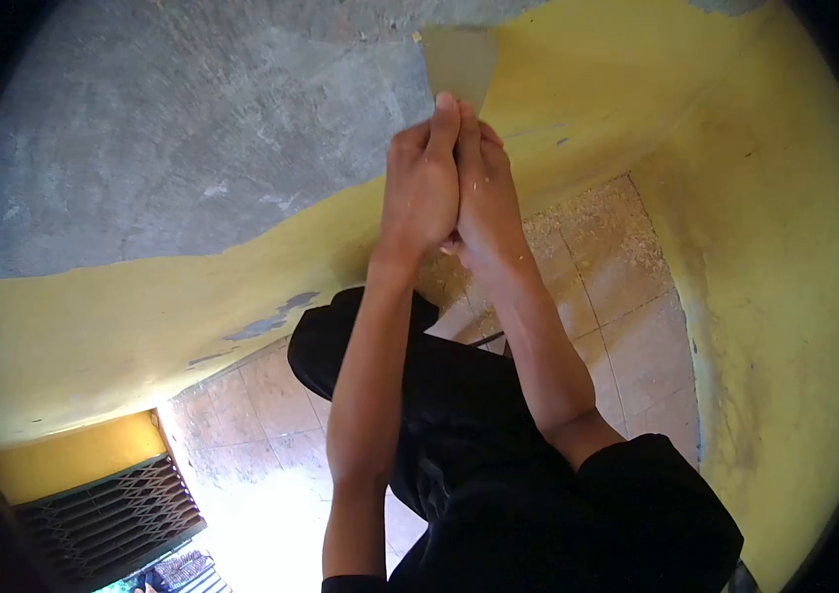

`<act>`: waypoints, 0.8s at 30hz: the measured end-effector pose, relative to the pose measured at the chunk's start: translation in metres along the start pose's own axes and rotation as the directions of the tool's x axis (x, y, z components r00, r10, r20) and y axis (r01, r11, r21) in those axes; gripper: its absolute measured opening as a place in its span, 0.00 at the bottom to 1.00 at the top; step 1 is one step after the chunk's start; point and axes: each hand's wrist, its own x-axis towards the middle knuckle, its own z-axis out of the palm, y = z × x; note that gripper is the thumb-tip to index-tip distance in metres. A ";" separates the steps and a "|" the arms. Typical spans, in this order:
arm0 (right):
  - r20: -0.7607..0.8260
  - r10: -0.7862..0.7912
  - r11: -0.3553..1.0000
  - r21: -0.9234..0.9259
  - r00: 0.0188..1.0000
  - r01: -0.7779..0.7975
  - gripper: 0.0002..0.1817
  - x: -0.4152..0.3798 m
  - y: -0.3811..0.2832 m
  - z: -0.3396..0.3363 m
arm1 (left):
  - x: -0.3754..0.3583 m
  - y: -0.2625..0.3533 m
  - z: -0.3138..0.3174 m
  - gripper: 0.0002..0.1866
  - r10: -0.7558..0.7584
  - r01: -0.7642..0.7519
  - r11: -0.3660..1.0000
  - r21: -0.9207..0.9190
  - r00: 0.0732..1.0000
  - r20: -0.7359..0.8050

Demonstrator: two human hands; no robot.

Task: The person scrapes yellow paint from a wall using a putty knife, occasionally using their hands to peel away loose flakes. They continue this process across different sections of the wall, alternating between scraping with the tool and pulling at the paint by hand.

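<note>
A wide scraper [461, 64] has its flat blade against the wall, at the border between bare grey surface and yellow paint. Both my hands are wrapped round its handle, which their fingers hide. My left hand [422, 193] is closed on the left side, thumb pointing up toward the blade. Pressed against it, my right hand [486, 193] is closed from the right, with small pale flakes on its skin. Yellow paint [587, 79] continues to the right of the blade. To the left the wall is a scraped grey patch [172, 138].
Tiled floor [627, 296] lies below, strewn with paint crumbs near the corner. Another yellow wall [775, 296] rises on the right. My bent knee [325, 341] in black cloth is near the painted wall. At lower left stands a folding metal gate [113, 519] beside bright light.
</note>
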 end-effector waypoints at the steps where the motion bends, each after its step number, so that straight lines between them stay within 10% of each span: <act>1: 0.028 0.033 0.998 0.054 0.999 -0.035 0.28 -0.003 -0.003 0.000 | -0.002 0.003 -0.002 0.31 0.003 -0.004 1.000 0.013 0.999 0.039; 24: 0.003 -0.030 0.987 0.161 1.000 0.029 0.27 -0.008 0.002 0.005 | -0.007 -0.010 0.002 0.33 -0.017 0.017 0.999 -0.045 1.000 0.001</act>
